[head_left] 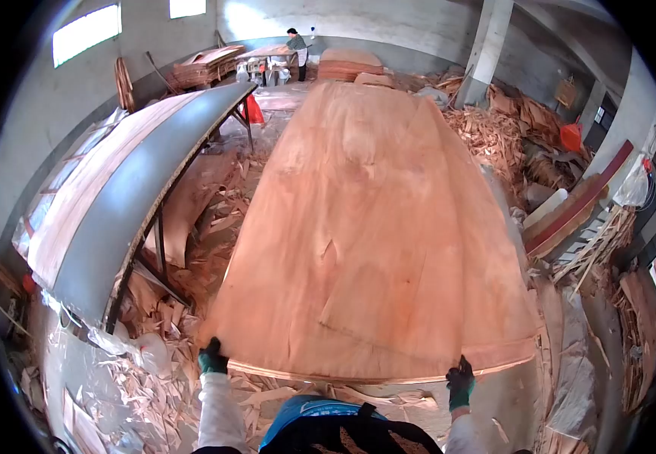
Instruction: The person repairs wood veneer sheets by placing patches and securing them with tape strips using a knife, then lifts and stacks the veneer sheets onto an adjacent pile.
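Observation:
A large reddish-brown wood veneer sheet [388,250] lies across the middle of the head view, on top of a stack whose layered near edge faces me. It has a small split left of its middle and a dark crack line nearer to me. My left hand [212,359], in a dark green glove, is closed on the sheet's near left corner. My right hand [460,382], gloved alike, grips the near edge towards the right. The fingertips beneath the edge are hidden.
On the left stands a long table [135,181] with a grey top. Veneer scraps [165,378] cover the floor between it and the stack. Scrap piles [486,136] and a pillar [486,57] are at the right. Another person [297,53] stands at a far table.

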`<state>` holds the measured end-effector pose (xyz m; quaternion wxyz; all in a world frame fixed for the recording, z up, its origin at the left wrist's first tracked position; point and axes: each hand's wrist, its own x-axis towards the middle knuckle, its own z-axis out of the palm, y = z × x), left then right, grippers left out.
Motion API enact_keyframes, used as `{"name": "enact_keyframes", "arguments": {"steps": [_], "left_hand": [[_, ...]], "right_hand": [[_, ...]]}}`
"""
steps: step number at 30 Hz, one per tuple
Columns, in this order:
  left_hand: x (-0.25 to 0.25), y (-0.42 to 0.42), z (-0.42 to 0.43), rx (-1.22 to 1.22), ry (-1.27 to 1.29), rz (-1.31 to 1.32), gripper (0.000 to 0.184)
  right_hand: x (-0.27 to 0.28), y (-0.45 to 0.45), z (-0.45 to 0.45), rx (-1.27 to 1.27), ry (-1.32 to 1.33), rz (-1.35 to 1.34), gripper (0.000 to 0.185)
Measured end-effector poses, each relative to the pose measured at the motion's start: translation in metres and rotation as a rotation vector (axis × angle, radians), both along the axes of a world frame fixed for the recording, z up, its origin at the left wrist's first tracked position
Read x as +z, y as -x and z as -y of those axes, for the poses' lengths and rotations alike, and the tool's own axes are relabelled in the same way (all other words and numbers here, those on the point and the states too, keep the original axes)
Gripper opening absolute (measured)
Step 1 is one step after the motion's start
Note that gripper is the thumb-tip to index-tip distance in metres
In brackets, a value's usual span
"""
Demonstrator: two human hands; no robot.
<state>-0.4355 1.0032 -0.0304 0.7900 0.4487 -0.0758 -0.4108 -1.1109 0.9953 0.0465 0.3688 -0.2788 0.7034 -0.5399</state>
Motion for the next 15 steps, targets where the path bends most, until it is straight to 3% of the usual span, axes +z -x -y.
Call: {"name": "enact_keyframes", "arguments": {"steps": [3, 6, 7, 9, 12, 15], "left_hand": [[-0.005, -0.012, 0.056, 0.051, -0.171, 0.106, 0.024], [-0.014, -0.019, 0.086, 0.019, -0.261, 0.049, 0.022], [-0.019, -0.02, 0.084, -0.014, -0.271, 0.131, 0.011], [-0.03, -0.014, 0.089, -0.024, -0.202, -0.177, 0.009], [-0.032, -0.026, 0.075, -0.166, -0.491, 0.19, 0.019], [-0.023, -0.025, 0.075, -0.219, -0.631, 0.165, 0.009]], "right_hand": [[0.047, -0.031, 0.045, 0.029, -0.073, 0.009, 0.056], [0.038, -0.028, 0.076, 0.052, -0.01, 0.015, 0.057], [0.035, -0.025, 0.078, 0.05, -0.038, -0.029, 0.056], [0.03, -0.018, 0.076, 0.049, -0.094, -0.123, 0.054], [0.025, -0.005, 0.074, 0.063, -0.077, -0.125, 0.055], [0.013, 0.005, 0.071, 0.073, -0.097, -0.21, 0.056]]}}
